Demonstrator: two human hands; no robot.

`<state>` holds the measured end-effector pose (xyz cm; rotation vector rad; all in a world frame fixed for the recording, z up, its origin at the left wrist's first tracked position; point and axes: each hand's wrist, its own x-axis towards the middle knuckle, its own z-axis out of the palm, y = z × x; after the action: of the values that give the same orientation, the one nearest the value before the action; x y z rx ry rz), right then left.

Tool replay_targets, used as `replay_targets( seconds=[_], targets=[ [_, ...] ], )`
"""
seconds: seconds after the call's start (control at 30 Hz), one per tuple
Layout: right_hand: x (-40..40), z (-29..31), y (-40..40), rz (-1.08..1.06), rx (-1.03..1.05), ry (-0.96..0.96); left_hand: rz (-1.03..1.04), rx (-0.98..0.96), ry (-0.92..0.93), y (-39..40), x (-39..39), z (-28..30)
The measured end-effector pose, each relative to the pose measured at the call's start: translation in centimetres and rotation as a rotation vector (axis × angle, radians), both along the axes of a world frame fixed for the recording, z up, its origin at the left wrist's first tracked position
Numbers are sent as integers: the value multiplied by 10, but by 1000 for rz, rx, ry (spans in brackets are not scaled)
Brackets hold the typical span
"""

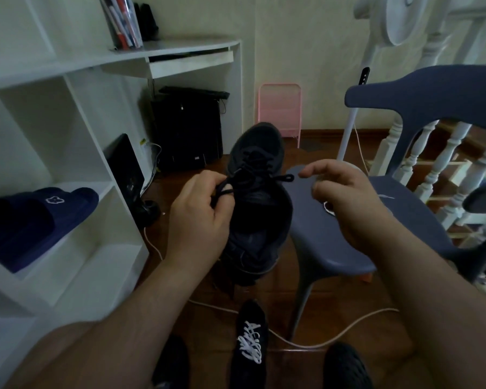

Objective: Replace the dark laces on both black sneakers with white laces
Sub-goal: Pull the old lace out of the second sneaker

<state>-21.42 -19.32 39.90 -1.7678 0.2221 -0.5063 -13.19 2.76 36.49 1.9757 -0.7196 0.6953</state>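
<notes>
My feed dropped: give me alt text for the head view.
Left hand grips a dark lace on the black sneaker held up; right hand hovers open beside it. A second sneaker with white laces lies on the floor below.

Black sneaker [257,175], dark laces [253,161]

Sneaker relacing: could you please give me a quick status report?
Left hand pinches dark lace on raised sneaker. Right hand open, empty. Floor sneaker already white-laced. Nothing in the way.
</notes>
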Motion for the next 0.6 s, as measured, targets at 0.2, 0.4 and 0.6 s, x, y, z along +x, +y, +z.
replay_targets(
  seconds=[0.2,0.4,0.6],
  targets=[
    [7,-16,17,-13,-384,-97,-6,93,-41,-1,2,0],
    [16,-24,26,-225,-823,-60,-49,160,-50,-8,-1,-6],
    [16,-11,31,-161,536,75,-39,149,7,-3,5,-4]
  ],
)
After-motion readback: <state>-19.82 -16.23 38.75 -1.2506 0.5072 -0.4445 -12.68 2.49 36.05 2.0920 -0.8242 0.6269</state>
